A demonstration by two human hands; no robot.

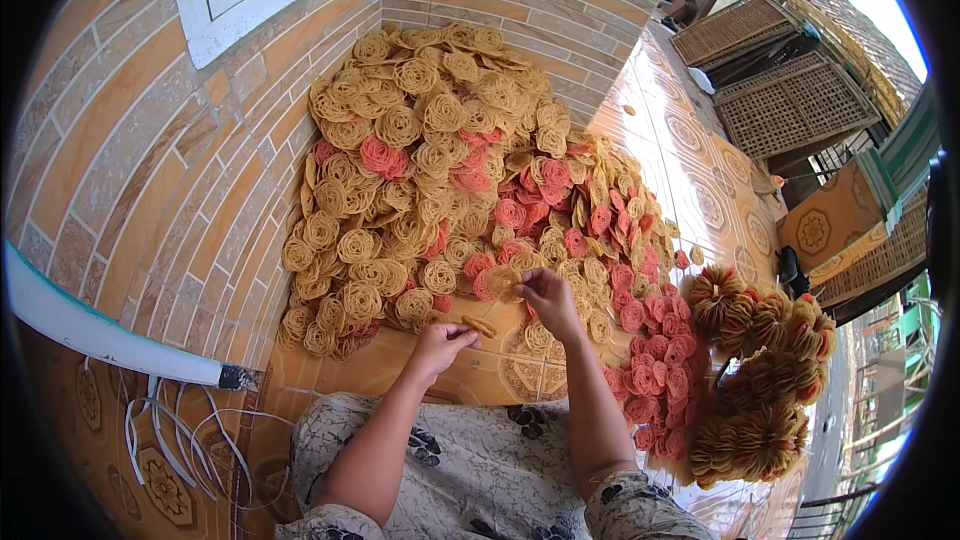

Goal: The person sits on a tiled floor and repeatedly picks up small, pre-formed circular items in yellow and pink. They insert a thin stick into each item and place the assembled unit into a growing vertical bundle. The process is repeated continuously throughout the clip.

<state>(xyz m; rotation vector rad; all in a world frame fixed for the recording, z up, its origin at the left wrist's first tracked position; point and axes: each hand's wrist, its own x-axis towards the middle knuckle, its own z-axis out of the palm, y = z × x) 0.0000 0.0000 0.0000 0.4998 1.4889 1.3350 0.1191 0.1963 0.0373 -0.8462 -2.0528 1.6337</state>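
1. Just above the tiled floor (480,372), your left hand (438,350) pinches a tan piece (480,326) between thumb and fingertips; it shows nearly edge-on, and you cannot tell whether it is one disc or several.
2. Near it, higher and to its right, your right hand (552,304) has its fingertips drawn narrow on the edge of a lacy tan disc (502,283).
3. Beyond both hands, you face a broad heap (420,120) of tan rosette discs with pink ones mixed in, piled against the brick-patterned wall (150,125).
4. By your right forearm lie overlapping pink discs (655,380).
5. Right of those, you have thick bundles (765,380) of discs packed face to face.
6. Farther off, woven racks (795,105) lean at upper right.
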